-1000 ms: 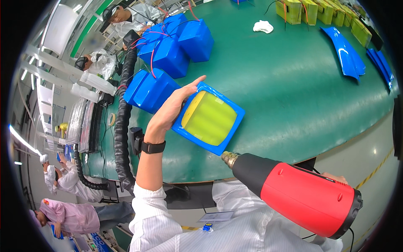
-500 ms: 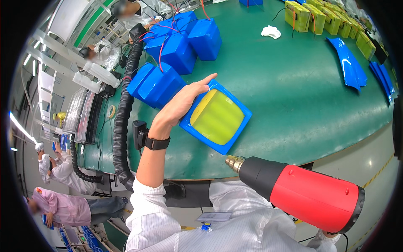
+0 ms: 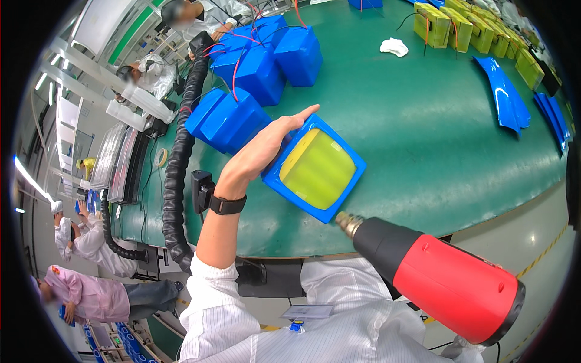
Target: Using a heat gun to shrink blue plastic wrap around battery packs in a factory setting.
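Observation:
My left hand (image 3: 261,148) holds a battery pack (image 3: 318,169) from its left side, its fingers partly hidden along the far edge. Blue wrap folds over the rim of the pack's facing side, leaving a yellow-green middle bare. A red and black heat gun (image 3: 451,284) comes in from the lower right, its metal nozzle just off the pack's near corner. Behind the gun's body my right hand is hidden; only a bit of white sleeve (image 3: 463,349) shows by its rear end, and the gun hangs in the air, held from that side.
Several blue-wrapped packs (image 3: 260,75) with red and black wires stand beyond my left hand. A black ribbed hose (image 3: 175,181) runs along the left. Yellow-green packs (image 3: 431,27) line the far right, near loose blue wrap (image 3: 505,97). A white crumpled piece (image 3: 394,47) lies on the green table (image 3: 417,139).
The heat gun's nozzle has shifted slightly right and its rear end has dropped a little. The battery pack sits slightly further right in the picture, with my left hand still on it.

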